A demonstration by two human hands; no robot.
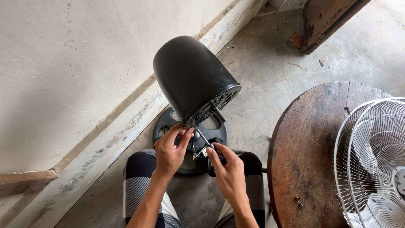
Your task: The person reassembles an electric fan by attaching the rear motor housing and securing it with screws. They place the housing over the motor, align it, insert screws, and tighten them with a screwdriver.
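The black motor housing is the largest part in hand. It stands on its round black base on the concrete floor, close to the wall, and tilts so that its closed domed end points up and away while its perforated front face slants down toward the person. A short motor shaft projects from that face.

The screwdriver is the part on which the work turns. Its thin shank runs on a diagonal: the tip is up and to the left, at the lower rim of the front face, and the dark handle is down and to the right, toward the person's lap. Its long axis therefore points from the right hand up into the housing.

The right hand is closed around the handle, fingers wrapped, thumb along the top. The left hand is the nearer of the two to the housing: its fingertips are drawn together at the lower rim, just beside the screwdriver tip. What they pinch there, if anything, cannot be made out.

To the right, well apart, a round wooden table carries a white wire fan guard and a few small screws.
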